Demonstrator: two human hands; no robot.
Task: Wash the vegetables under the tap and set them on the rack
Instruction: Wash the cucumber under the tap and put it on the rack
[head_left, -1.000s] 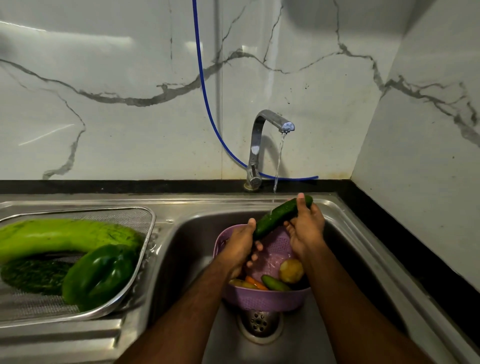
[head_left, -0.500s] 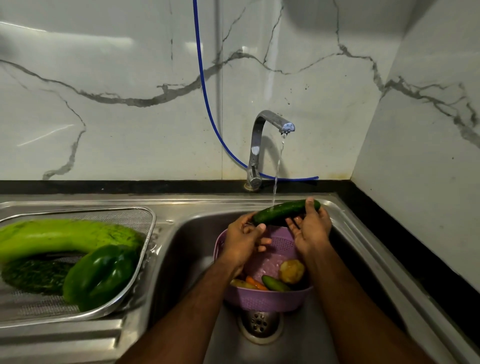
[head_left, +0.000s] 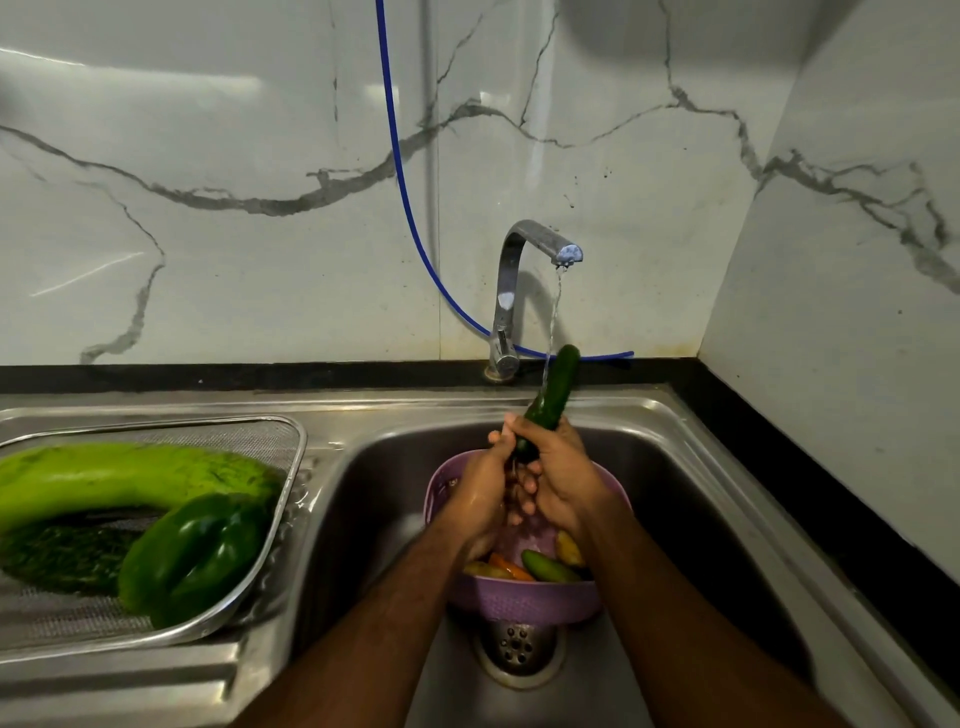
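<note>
2 bare forearms reach in from the bottom edge, with no sleeves in view. The left hand (head_left: 480, 501) looks wet and shiny; the right hand (head_left: 563, 480) wears no glove.

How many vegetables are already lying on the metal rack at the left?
3: a long pale green gourd at the back, a green bell pepper in front, and a dark bumpy gourd partly under them. More may be hidden underneath.

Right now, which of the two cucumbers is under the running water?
The long dark cucumber that both hands grip, its far end tilted up into the tap's stream. The other, shorter cucumber lies in the purple colander, out of the stream.
</note>
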